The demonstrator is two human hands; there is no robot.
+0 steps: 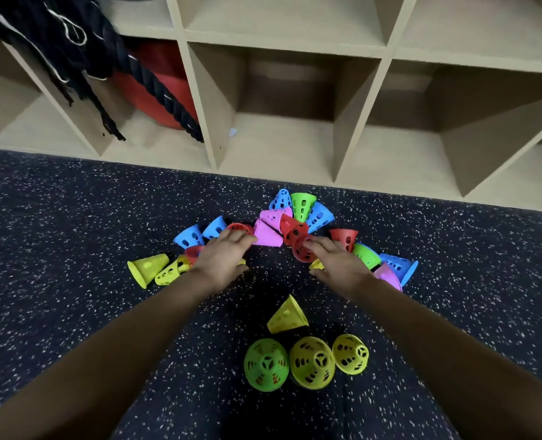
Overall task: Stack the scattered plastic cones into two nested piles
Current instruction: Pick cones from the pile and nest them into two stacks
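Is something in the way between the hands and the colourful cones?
No, nothing visible blocks them. The left hand has its fingertips right beside a pink cone. The right hand has its fingers on a red cone.

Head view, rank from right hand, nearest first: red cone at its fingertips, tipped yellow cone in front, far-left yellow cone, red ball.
1. Red perforated plastic cone, right at the right hand.
2. Tipped yellow plastic cone, nearer the camera.
3. Far-left yellow plastic cone, on the floor.
4. Large red ball, in the shelf cubby.
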